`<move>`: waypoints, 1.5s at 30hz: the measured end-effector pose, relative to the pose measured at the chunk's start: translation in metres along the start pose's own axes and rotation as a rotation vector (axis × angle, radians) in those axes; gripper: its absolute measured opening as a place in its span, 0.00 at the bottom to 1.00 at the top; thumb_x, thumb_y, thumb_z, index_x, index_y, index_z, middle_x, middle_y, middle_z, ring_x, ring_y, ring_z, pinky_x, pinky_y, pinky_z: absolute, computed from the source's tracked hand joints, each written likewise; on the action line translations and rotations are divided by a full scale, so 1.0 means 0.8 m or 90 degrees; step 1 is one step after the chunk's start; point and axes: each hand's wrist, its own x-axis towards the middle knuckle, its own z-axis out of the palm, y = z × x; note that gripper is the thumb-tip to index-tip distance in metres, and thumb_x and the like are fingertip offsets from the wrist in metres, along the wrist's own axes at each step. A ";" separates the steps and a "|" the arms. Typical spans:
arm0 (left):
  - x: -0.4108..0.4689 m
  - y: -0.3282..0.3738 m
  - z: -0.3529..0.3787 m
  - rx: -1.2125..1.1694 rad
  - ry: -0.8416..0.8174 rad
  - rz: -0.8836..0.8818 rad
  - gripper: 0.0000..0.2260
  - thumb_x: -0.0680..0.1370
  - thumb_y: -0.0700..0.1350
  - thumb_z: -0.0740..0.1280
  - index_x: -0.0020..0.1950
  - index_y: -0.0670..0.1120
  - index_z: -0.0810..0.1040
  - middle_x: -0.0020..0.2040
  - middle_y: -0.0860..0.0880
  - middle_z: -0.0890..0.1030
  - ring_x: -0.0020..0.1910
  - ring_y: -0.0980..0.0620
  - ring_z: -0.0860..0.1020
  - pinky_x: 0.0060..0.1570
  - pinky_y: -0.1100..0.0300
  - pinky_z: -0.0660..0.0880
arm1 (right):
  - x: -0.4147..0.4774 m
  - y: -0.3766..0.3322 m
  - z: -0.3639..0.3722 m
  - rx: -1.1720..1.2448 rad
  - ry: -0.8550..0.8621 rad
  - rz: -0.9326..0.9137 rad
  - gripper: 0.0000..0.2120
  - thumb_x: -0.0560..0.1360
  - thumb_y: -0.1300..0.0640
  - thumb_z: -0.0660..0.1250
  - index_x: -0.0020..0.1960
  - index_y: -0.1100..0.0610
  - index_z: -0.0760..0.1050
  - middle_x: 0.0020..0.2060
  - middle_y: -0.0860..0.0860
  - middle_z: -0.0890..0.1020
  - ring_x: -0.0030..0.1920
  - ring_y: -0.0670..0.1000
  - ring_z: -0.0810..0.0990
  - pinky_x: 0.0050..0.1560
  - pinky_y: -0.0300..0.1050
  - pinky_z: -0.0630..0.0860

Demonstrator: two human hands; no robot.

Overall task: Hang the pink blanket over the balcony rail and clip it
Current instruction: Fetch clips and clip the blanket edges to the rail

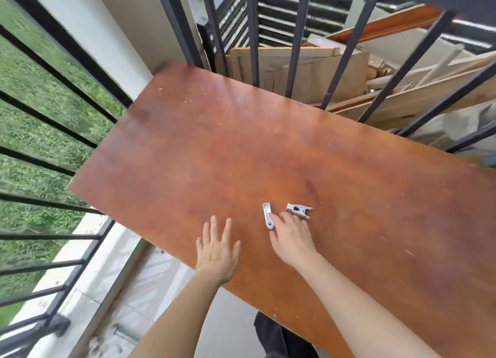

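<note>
Balcony floor tiles [150, 290] show pale beneath the near edge of a reddish-brown desk [268, 148], which fills most of the space. Closest to me, the left hand [217, 253] hovers flat over the desk's near edge, fingers spread and holding nothing. Just right of it, the right hand [291, 239] reaches forward with its fingers drawn together onto a white clip [267, 216]; whether it has the clip pinched or is only touching it I cannot tell. A second white clip [298, 210] lies just beyond those fingertips, apart from the first. Farther off, black rail bars [252, 35] run around the far and left sides, with stacked cardboard and boards [349, 70] behind them and grass [32, 111] off to the left. The pink blanket is nowhere in sight, so nothing hangs on the rail yet. My worry: a small clip on a smooth desk could skid from a hurried grab, slip between the bars and be lost below.
</note>
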 end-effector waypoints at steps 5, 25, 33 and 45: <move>0.008 -0.010 0.007 -0.033 -0.099 -0.024 0.26 0.82 0.60 0.44 0.80 0.56 0.48 0.81 0.50 0.42 0.79 0.46 0.42 0.76 0.44 0.48 | 0.002 0.013 0.006 0.014 -0.015 -0.033 0.22 0.80 0.50 0.61 0.74 0.48 0.65 0.61 0.49 0.76 0.62 0.54 0.73 0.60 0.51 0.69; -0.114 -0.095 -0.023 -0.254 -0.092 -0.160 0.25 0.83 0.58 0.49 0.79 0.51 0.57 0.80 0.47 0.53 0.79 0.48 0.50 0.76 0.51 0.51 | 0.009 -0.093 -0.008 0.211 -0.024 -0.046 0.15 0.73 0.63 0.69 0.58 0.51 0.76 0.41 0.49 0.82 0.50 0.58 0.80 0.48 0.47 0.72; -0.293 -0.253 -0.065 -0.272 0.137 -0.383 0.25 0.83 0.57 0.53 0.78 0.50 0.60 0.80 0.46 0.55 0.78 0.45 0.54 0.75 0.48 0.55 | -0.049 -0.350 -0.025 0.225 -0.082 -0.342 0.17 0.72 0.60 0.72 0.60 0.52 0.82 0.47 0.53 0.86 0.53 0.56 0.82 0.45 0.40 0.67; -0.624 -0.392 -0.039 -0.146 0.462 -0.726 0.23 0.78 0.50 0.62 0.73 0.51 0.66 0.69 0.48 0.67 0.54 0.45 0.79 0.48 0.52 0.76 | -0.307 -0.588 0.019 0.274 -0.190 -0.726 0.17 0.75 0.59 0.73 0.64 0.53 0.79 0.54 0.51 0.79 0.43 0.47 0.82 0.48 0.30 0.74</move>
